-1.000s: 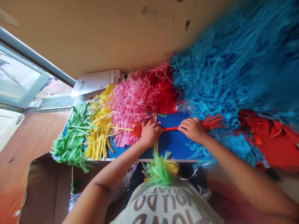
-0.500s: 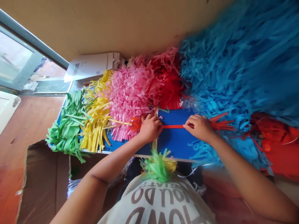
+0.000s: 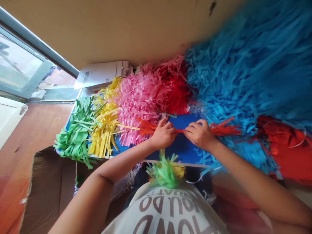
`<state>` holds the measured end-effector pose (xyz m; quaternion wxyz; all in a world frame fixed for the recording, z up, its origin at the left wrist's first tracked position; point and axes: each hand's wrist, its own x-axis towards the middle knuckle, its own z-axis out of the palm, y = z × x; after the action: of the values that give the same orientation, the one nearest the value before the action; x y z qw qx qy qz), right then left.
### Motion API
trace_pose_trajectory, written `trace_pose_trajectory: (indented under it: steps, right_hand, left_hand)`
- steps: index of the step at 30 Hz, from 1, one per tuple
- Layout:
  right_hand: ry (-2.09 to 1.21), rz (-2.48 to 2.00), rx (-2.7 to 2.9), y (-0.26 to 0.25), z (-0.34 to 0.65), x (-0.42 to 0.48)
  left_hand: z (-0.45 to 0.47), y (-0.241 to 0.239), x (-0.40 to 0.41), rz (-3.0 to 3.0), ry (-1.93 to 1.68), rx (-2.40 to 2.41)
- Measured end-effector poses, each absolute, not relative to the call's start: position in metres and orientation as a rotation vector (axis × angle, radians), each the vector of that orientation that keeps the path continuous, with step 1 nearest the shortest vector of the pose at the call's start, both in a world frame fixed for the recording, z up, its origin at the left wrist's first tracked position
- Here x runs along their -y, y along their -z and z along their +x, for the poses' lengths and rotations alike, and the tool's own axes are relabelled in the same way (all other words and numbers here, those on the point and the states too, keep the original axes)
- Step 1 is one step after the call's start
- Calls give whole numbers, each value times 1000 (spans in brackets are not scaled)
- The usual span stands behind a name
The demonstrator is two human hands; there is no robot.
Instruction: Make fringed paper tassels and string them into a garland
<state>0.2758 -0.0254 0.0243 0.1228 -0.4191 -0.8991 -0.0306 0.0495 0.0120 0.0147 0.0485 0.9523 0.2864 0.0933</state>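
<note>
Between my two hands runs a red-orange paper tassel (image 3: 180,131), its middle twisted into a thin band. My left hand (image 3: 164,133) is closed on the band, and fringed strips fan out past it over the pink paper. Closed on the other side, my right hand (image 3: 199,134) has the second fringed end spreading beyond it toward the blue paper. Only a short piece of the band shows between the fists, just above the blue tabletop (image 3: 182,152). A tassel of green and yellow strips (image 3: 167,172) hangs at the table's near edge.
Fringed green (image 3: 75,133), yellow (image 3: 103,130) and pink paper (image 3: 141,97) lie to the left, dark red paper (image 3: 177,94) behind. A large mass of blue fringe (image 3: 243,74) fills the right, near red sheets (image 3: 290,159). White cards (image 3: 102,73) are stacked at the back.
My hands have come closer together along the band, so less of it shows between them. The left-hand fringe now lies more spread out. The view has shifted slightly.
</note>
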Motion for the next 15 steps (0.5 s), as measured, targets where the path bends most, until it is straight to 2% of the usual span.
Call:
trace_pose_trajectory:
  steps: [15]
  right_hand:
    - [242,-1439,2510,-16,253,33]
  left_hand:
    - [57,-4,-12,2993,-496,-1037]
